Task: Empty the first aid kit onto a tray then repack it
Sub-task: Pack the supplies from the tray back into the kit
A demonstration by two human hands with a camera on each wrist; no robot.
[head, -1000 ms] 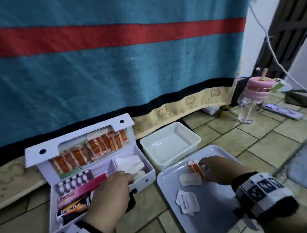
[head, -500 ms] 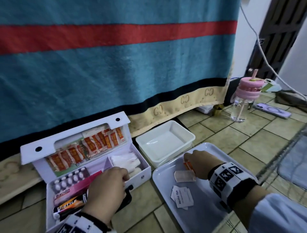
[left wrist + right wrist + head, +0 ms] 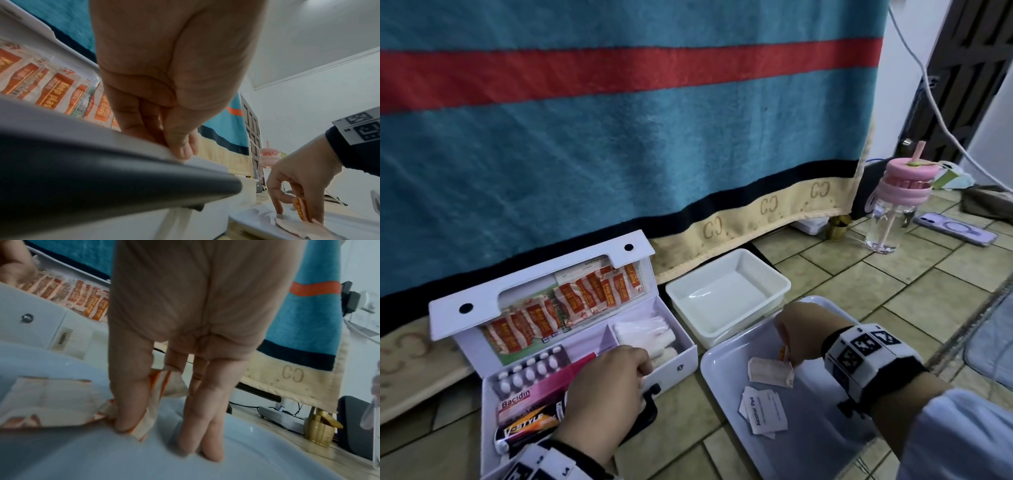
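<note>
1. While the first aid kit [image 3: 571, 342] lies open on the floor, its front rim is gripped by the curled fingers [image 3: 180, 146] of the left hand [image 3: 602, 394].
2. On the tray [image 3: 815, 442] just beside the kit, an orange-printed plaster packet [image 3: 144, 421] is pinched by the right hand [image 3: 801, 332]; its other fingers are straight, tips touching the tray.
3. A pale sachet [image 3: 770, 371] and alcohol pads [image 3: 762, 411] already lie on the tray.
4. Emptying is judged barely begun: plaster strips [image 3: 565, 308], a blister pack [image 3: 530, 373], a pink box [image 3: 544, 390], a tube [image 3: 530, 428] and what seems to be gauze [image 3: 643, 334] remain inside.
5. Repacking is untouched.
</note>
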